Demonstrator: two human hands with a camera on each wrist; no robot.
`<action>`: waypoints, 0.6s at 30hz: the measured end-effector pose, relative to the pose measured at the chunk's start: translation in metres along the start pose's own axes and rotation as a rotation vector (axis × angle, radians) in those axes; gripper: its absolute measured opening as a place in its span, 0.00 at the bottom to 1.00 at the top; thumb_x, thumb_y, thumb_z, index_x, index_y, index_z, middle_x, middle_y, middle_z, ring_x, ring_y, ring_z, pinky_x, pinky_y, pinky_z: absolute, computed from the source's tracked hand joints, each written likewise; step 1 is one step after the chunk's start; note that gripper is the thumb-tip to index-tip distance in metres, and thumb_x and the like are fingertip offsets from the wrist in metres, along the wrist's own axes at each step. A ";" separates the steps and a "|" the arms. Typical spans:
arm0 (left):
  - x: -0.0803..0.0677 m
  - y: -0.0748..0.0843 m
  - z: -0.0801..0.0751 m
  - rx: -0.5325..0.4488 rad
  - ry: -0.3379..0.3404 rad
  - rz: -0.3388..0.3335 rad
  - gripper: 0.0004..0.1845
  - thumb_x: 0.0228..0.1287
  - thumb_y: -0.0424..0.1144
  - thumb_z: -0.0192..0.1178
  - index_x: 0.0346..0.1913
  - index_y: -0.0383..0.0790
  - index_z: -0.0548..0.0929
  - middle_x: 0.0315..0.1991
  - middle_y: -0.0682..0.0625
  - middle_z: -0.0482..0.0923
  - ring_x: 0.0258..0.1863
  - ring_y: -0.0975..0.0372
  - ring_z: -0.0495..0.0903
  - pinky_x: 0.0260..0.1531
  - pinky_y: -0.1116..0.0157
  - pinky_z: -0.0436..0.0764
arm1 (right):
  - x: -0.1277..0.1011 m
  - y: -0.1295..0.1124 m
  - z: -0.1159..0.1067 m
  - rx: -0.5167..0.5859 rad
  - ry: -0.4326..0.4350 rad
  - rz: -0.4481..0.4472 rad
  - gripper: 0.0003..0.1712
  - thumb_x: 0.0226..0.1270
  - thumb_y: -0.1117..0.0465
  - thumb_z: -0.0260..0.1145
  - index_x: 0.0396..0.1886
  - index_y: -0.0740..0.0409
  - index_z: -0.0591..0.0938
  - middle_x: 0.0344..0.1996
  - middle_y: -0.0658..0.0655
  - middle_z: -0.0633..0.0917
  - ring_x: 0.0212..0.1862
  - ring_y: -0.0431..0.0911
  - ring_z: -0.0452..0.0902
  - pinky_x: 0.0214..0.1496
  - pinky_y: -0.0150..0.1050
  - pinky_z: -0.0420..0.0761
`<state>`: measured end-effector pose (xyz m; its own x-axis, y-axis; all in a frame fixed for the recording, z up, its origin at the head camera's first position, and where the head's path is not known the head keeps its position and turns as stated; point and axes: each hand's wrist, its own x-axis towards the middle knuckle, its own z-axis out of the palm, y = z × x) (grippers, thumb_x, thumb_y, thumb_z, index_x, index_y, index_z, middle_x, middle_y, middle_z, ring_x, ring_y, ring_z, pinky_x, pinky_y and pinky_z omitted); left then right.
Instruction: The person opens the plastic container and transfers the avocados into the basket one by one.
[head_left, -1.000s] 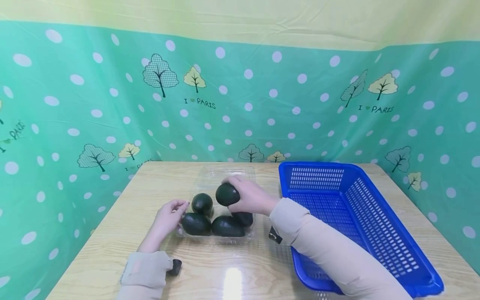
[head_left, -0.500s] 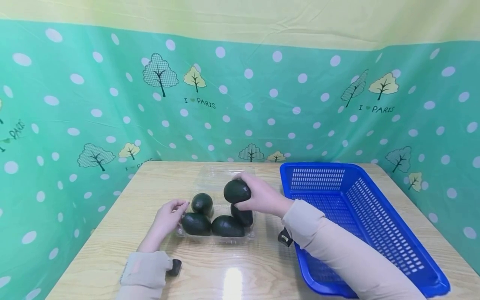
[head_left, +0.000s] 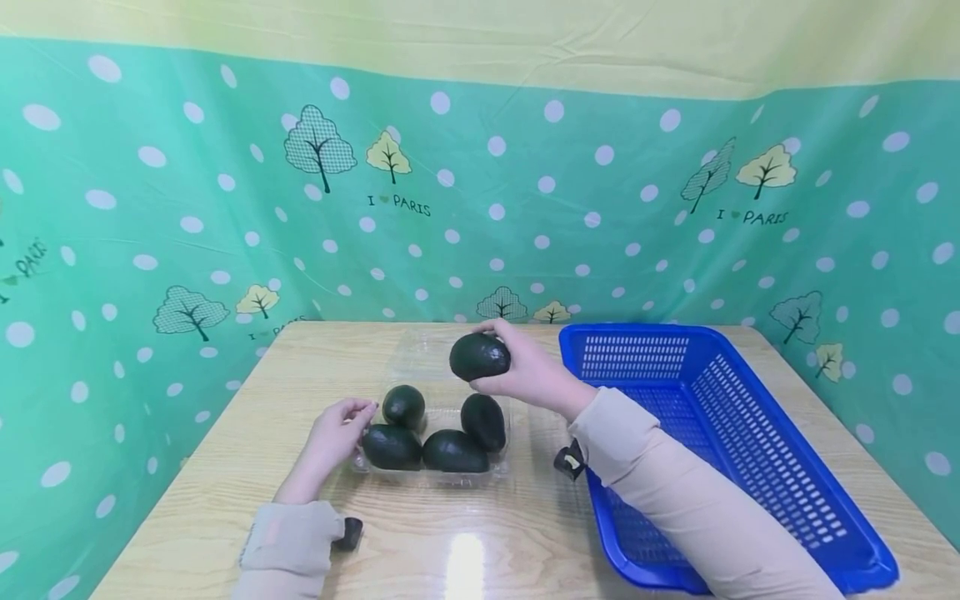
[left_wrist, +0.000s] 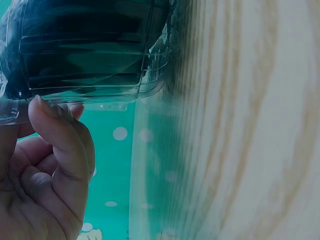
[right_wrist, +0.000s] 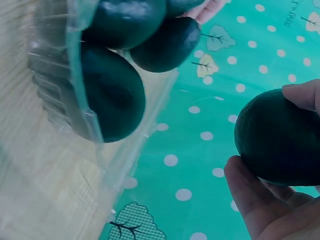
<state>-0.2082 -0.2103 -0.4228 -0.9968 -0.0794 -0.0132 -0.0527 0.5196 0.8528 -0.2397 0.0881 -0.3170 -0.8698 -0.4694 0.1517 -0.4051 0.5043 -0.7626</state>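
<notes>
My right hand grips a dark green avocado above the far part of a clear plastic clamshell box. In the right wrist view, thumb and fingers wrap round that avocado, which is apart from the box. Several more avocados lie inside, among them one at the right side and one at the front left. At the box's left edge my left hand pinches the rim. The left wrist view has the thumb and fingers at the rim, below the clear wall.
To the right stands a blue perforated plastic basket, partly covered by the right sleeve. The box's transparent lid lies folded back on the wooden table. A green dotted curtain hangs behind.
The right hand has lifted the avocado up and slightly right, away from the others, uncovering the one at the box's right side. The left hand has stayed at the rim.
</notes>
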 end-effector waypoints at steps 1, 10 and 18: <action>0.000 0.000 0.000 -0.003 -0.001 0.000 0.21 0.76 0.41 0.53 0.58 0.25 0.76 0.39 0.40 0.78 0.25 0.63 0.75 0.19 0.66 0.82 | 0.000 -0.001 -0.001 0.006 0.006 -0.001 0.38 0.55 0.59 0.75 0.65 0.49 0.69 0.58 0.58 0.78 0.56 0.53 0.79 0.57 0.51 0.81; 0.003 -0.002 0.000 -0.006 -0.004 -0.008 0.20 0.76 0.41 0.52 0.58 0.26 0.76 0.40 0.39 0.78 0.26 0.62 0.76 0.19 0.66 0.82 | 0.003 -0.005 -0.016 0.006 0.085 -0.024 0.37 0.54 0.57 0.76 0.63 0.48 0.71 0.58 0.57 0.79 0.55 0.53 0.80 0.55 0.50 0.83; 0.003 -0.002 -0.001 0.004 -0.002 -0.005 0.20 0.76 0.41 0.51 0.58 0.26 0.76 0.41 0.38 0.78 0.26 0.62 0.76 0.20 0.67 0.82 | 0.006 -0.006 -0.026 0.032 0.120 -0.004 0.38 0.56 0.56 0.76 0.64 0.47 0.69 0.61 0.57 0.77 0.58 0.55 0.78 0.56 0.52 0.82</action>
<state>-0.2109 -0.2124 -0.4247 -0.9966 -0.0802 -0.0192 -0.0584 0.5223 0.8508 -0.2501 0.1008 -0.2955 -0.8965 -0.3800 0.2277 -0.4013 0.4786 -0.7810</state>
